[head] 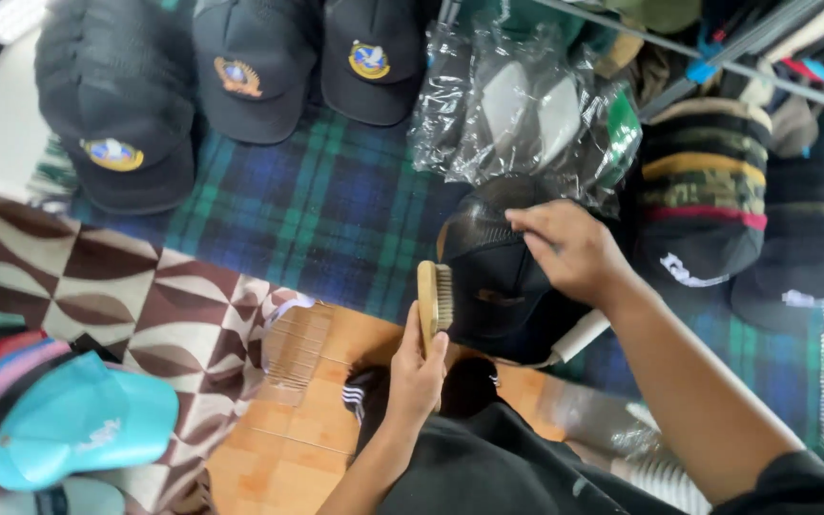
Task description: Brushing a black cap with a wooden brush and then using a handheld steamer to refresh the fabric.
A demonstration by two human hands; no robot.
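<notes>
Lower handle of bristled wooden brush: hidden inside closed left hand.
Crown of black mesh-backed cap: partly covered by right hand.
Contents of crinkled clear plastic bags: obscured by glare.
Turquoise cap on stacked pile: cut off at bottom edge.
Emblems on three dark caps: too small to make out.
</notes>
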